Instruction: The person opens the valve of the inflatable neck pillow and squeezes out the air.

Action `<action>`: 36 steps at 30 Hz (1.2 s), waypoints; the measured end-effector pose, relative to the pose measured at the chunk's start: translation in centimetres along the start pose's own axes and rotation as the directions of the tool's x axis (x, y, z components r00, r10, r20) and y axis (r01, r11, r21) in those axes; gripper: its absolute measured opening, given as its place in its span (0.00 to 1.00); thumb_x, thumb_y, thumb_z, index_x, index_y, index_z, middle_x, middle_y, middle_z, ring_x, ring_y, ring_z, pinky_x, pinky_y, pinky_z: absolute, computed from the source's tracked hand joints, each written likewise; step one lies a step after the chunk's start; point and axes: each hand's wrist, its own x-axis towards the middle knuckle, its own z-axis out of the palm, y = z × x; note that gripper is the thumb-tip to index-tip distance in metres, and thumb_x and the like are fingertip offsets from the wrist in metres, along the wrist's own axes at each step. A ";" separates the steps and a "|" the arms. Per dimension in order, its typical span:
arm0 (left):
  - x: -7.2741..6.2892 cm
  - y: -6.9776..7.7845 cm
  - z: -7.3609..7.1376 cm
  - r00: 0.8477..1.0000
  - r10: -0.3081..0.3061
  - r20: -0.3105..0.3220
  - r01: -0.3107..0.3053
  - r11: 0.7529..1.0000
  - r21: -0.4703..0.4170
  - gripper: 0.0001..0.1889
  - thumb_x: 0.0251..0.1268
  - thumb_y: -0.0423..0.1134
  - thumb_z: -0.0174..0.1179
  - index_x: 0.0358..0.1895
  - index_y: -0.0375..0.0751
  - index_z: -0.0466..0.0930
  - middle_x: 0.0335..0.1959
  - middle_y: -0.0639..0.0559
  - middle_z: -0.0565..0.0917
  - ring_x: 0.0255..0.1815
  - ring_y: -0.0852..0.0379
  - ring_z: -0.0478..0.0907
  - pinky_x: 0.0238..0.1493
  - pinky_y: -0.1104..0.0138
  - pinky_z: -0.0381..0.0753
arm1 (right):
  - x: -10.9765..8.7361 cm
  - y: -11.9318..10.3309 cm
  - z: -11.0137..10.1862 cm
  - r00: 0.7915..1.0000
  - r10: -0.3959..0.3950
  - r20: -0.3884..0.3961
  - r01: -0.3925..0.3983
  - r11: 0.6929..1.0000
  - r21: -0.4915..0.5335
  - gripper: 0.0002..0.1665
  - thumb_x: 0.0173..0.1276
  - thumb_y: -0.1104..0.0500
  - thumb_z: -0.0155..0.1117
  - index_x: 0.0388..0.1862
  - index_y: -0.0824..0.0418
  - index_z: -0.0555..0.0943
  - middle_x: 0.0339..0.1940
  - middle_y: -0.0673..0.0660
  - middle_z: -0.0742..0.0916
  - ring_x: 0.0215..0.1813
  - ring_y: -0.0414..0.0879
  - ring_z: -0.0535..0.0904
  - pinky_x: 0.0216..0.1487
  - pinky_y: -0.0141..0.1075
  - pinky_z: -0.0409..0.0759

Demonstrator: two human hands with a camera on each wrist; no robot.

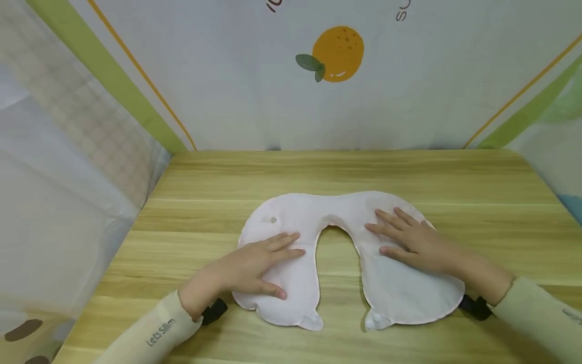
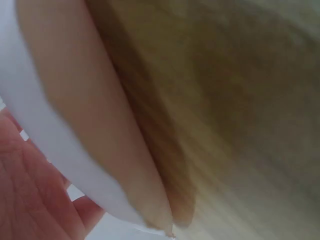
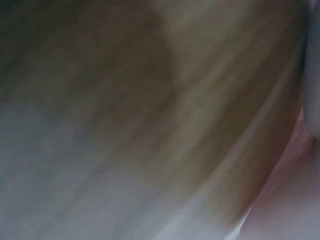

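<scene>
A pale pink, U-shaped inflatable neck pillow [image 1: 336, 210] lies on the wooden table with its two ends toward me. On its left arm rests my left hand [image 1: 259, 263], fingers spread and fairly straight. My right hand [image 1: 418, 242] lies on the right arm, its fingers also spread. A small round valve [image 1: 273, 220] shows at the upper left of the pillow. Clear snap tabs sit at both ends, one of them a right tab [image 1: 376, 321]. In the left wrist view, the left hand [image 2: 35, 185] is beside the pillow's edge [image 2: 95, 115]. The right wrist view is blurred.
The wood-grain table [image 1: 204, 182] extends around the pillow on all sides. Behind it hangs a white cloth [image 1: 227, 76] with an orange printed on it. More cloth [image 1: 59, 202] drapes along the left side. Dark wrist straps show below both wrists.
</scene>
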 end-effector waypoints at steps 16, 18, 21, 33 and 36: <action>0.7 -0.2 0.0 0.990 -0.074 0.117 0.080 0.995 -0.051 0.48 0.51 0.54 0.73 0.77 0.52 0.61 0.83 0.46 0.47 0.83 0.40 0.41 0.72 0.32 0.56 | 0.1 0.5 0.9 0.996 0.064 0.066 -0.064 0.998 -0.006 0.29 0.78 0.34 0.41 0.76 0.27 0.58 0.84 0.50 0.53 0.82 0.70 0.41 0.61 0.83 0.47; 0.7 -0.1 -0.1 0.990 -0.076 0.120 0.084 0.995 -0.057 0.48 0.51 0.53 0.73 0.77 0.52 0.61 0.82 0.45 0.47 0.83 0.40 0.41 0.72 0.33 0.55 | 0.1 0.5 0.9 0.996 0.063 0.064 -0.062 0.998 -0.009 0.29 0.78 0.34 0.41 0.77 0.27 0.58 0.84 0.50 0.53 0.82 0.69 0.41 0.61 0.83 0.47; 0.8 0.0 -0.1 0.989 -0.080 0.124 0.088 0.994 -0.063 0.48 0.51 0.52 0.74 0.77 0.51 0.61 0.82 0.45 0.48 0.83 0.39 0.41 0.73 0.34 0.54 | 0.0 0.5 0.9 0.996 0.061 0.061 -0.060 0.998 -0.008 0.29 0.78 0.34 0.41 0.77 0.26 0.58 0.84 0.50 0.53 0.82 0.69 0.41 0.61 0.83 0.46; 0.7 -0.3 0.0 0.986 -0.083 0.143 0.092 0.994 -0.059 0.48 0.52 0.54 0.72 0.78 0.55 0.58 0.83 0.47 0.46 0.83 0.40 0.40 0.74 0.34 0.54 | 0.0 0.6 1.1 0.996 0.061 0.062 -0.060 0.998 -0.010 0.30 0.78 0.34 0.42 0.77 0.26 0.57 0.84 0.49 0.52 0.82 0.69 0.40 0.60 0.84 0.46; 0.6 -0.4 -0.1 0.985 -0.082 0.150 0.089 0.995 -0.046 0.47 0.55 0.57 0.70 0.78 0.55 0.57 0.83 0.47 0.45 0.83 0.40 0.40 0.73 0.34 0.55 | 0.0 0.5 1.1 0.996 0.061 0.068 -0.061 0.998 -0.011 0.30 0.78 0.34 0.42 0.77 0.26 0.57 0.84 0.50 0.52 0.82 0.69 0.40 0.60 0.84 0.46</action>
